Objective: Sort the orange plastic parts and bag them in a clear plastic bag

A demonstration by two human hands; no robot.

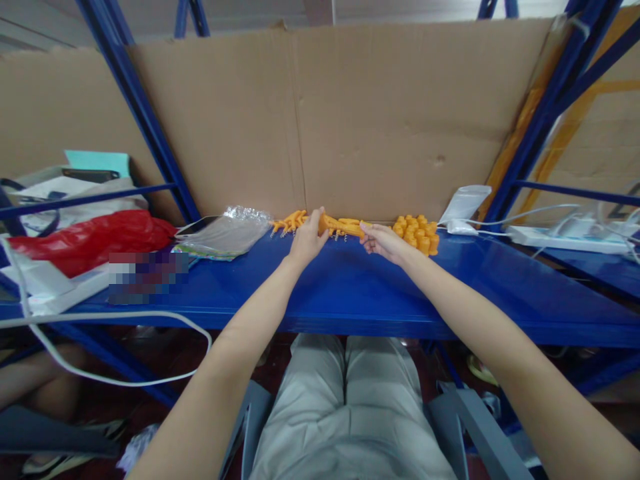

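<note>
Along the back of the blue shelf lies a row of orange plastic pieces [289, 221], some with small metal coils or chains hanging at their front. My left hand [309, 241] is closed around the left end of a long orange plastic piece [345, 227], thumb toward the right. The right end of that piece is pinched by my right hand [384, 243], whose other fingers are curled. Just right of this hand stands a cluster of orange knobbed plastic parts [416, 233]. Exact shapes under my fingers are hidden.
A clear plastic bag [227, 233] lies left of the pieces, near a red bag [105, 240]. White power strips [570, 239] and cables sit at both sides. A cardboard wall [375, 120] and blue posts [145, 120] bound the shelf. Someone's leg shows at lower left.
</note>
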